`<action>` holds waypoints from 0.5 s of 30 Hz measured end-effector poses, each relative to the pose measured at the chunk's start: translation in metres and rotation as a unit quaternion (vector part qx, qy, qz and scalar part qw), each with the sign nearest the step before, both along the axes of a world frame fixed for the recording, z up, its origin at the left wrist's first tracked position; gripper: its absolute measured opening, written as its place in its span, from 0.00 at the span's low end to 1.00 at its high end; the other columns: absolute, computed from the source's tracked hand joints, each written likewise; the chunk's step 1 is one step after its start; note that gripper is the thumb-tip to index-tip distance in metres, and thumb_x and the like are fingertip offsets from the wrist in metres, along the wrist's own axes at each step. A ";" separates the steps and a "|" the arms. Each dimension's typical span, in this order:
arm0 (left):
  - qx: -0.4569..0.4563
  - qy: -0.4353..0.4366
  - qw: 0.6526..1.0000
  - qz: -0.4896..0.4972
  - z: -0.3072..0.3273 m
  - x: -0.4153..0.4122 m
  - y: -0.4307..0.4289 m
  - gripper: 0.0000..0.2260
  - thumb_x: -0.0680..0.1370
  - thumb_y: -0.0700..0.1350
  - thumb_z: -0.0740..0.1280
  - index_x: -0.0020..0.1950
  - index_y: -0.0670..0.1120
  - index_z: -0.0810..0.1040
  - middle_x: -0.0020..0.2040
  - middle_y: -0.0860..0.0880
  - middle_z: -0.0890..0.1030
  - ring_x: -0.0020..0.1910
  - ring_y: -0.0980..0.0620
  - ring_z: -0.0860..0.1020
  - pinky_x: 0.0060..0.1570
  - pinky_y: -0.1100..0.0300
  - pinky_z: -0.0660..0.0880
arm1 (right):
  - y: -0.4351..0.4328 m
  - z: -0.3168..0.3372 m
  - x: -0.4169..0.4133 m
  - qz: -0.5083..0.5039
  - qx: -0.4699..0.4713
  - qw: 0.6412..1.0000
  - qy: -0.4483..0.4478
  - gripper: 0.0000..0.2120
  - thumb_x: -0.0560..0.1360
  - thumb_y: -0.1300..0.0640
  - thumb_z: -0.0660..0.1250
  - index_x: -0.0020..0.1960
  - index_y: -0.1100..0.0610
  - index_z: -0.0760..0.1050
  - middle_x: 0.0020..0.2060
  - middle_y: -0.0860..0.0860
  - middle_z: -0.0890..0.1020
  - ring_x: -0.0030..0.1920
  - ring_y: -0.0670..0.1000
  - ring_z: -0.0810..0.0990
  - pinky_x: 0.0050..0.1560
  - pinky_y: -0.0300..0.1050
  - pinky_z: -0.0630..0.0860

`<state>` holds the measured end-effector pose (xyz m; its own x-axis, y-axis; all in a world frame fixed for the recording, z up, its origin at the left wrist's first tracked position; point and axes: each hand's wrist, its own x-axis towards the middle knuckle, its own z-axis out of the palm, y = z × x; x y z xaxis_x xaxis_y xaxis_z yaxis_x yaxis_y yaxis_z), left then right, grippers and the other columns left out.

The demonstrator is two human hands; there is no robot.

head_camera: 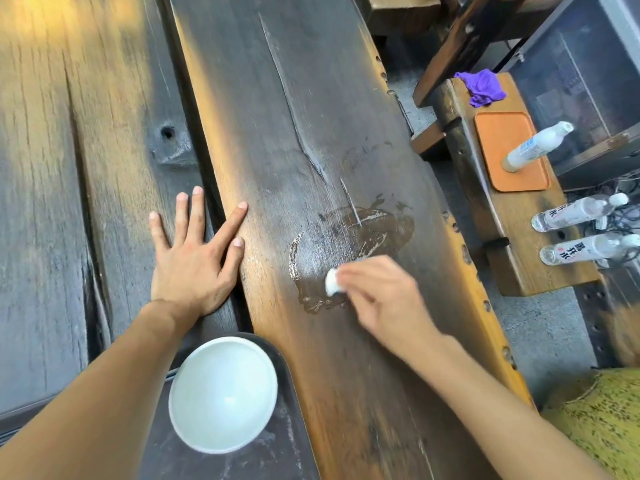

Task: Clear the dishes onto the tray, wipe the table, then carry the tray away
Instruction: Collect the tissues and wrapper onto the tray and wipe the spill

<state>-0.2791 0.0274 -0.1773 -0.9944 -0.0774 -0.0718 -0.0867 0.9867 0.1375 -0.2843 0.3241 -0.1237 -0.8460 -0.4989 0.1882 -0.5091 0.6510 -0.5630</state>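
My right hand [382,299] grips a small white wad of tissue [332,283] and presses it onto a wet smear [349,244] on the dark wooden table plank [277,116]. My left hand [194,258] lies flat with spread fingers on the table, just left of the smear. A white bowl [223,393] stands on a dark tray [287,438] at the near edge, under my left forearm.
To the right stands a wooden bench [512,216] with an orange tray [498,140], an upright bottle [536,147], a purple cloth [481,86] and two lying water bottles [578,213]. A yellow-green speckled thing [599,420] sits at the lower right.
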 end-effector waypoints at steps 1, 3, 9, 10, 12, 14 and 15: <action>-0.001 0.002 1.000 0.000 0.000 0.000 0.000 0.25 0.84 0.61 0.45 0.83 0.66 0.50 0.84 0.39 0.50 0.83 0.39 0.45 0.76 0.31 0.42 | 0.010 0.005 -0.017 -0.081 -0.019 0.997 0.005 0.08 0.70 0.68 0.74 0.47 0.60 0.86 0.48 0.52 0.86 0.47 0.55 0.83 0.53 0.47 0.78; -0.002 0.005 1.000 -0.001 -0.002 0.000 -0.001 0.25 0.84 0.60 0.45 0.83 0.66 0.50 0.84 0.39 0.51 0.83 0.39 0.46 0.76 0.31 0.43 | 0.028 0.014 -0.059 -0.239 -0.032 0.970 -0.010 0.06 0.71 0.63 0.74 0.46 0.55 0.86 0.46 0.49 0.86 0.47 0.52 0.84 0.53 0.45 0.78; -0.007 0.006 1.000 -0.001 -0.004 0.000 -0.002 0.25 0.84 0.61 0.45 0.83 0.66 0.50 0.84 0.39 0.51 0.83 0.39 0.46 0.76 0.31 0.42 | 0.010 0.002 -0.110 -0.316 0.059 0.937 -0.136 0.07 0.73 0.56 0.71 0.48 0.52 0.87 0.45 0.51 0.87 0.49 0.54 0.84 0.56 0.40 0.74; -0.008 0.003 1.000 -0.001 -0.004 0.000 -0.002 0.25 0.84 0.61 0.45 0.83 0.66 0.49 0.84 0.39 0.51 0.83 0.39 0.46 0.76 0.31 0.42 | -0.002 0.001 -0.099 -0.296 0.068 0.943 -0.134 0.07 0.72 0.57 0.71 0.47 0.52 0.87 0.44 0.53 0.87 0.48 0.55 0.84 0.54 0.41 0.74; -0.010 0.000 1.000 -0.002 -0.003 0.000 -0.002 0.25 0.84 0.61 0.45 0.83 0.66 0.49 0.84 0.39 0.51 0.83 0.39 0.46 0.76 0.31 0.42 | -0.023 -0.001 -0.063 -0.221 0.063 0.967 -0.108 0.06 0.71 0.61 0.72 0.44 0.53 0.87 0.40 0.55 0.84 0.41 0.56 0.82 0.47 0.40 0.72; -0.012 -0.003 1.000 -0.001 -0.001 0.000 -0.001 0.25 0.84 0.61 0.45 0.83 0.66 0.50 0.84 0.39 0.50 0.83 0.39 0.45 0.76 0.31 0.43 | -0.036 0.000 -0.021 -0.129 0.046 0.983 -0.119 0.06 0.70 0.63 0.72 0.42 0.55 0.86 0.37 0.54 0.81 0.36 0.53 0.79 0.43 0.41 0.74; -0.011 -0.004 1.000 -0.001 0.000 0.000 -0.001 0.25 0.84 0.60 0.45 0.83 0.66 0.50 0.84 0.39 0.50 0.83 0.39 0.45 0.76 0.31 0.43 | -0.037 0.002 -0.005 -0.094 0.034 0.984 -0.146 0.05 0.71 0.63 0.73 0.43 0.55 0.86 0.36 0.52 0.81 0.35 0.51 0.79 0.42 0.42 0.76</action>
<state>-0.2795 0.0264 -0.1773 -0.9940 -0.0771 -0.0778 -0.0858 0.9896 0.1156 -0.2891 0.2871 -0.1218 -0.9376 -0.3317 -0.1044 -0.1995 0.7588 -0.6200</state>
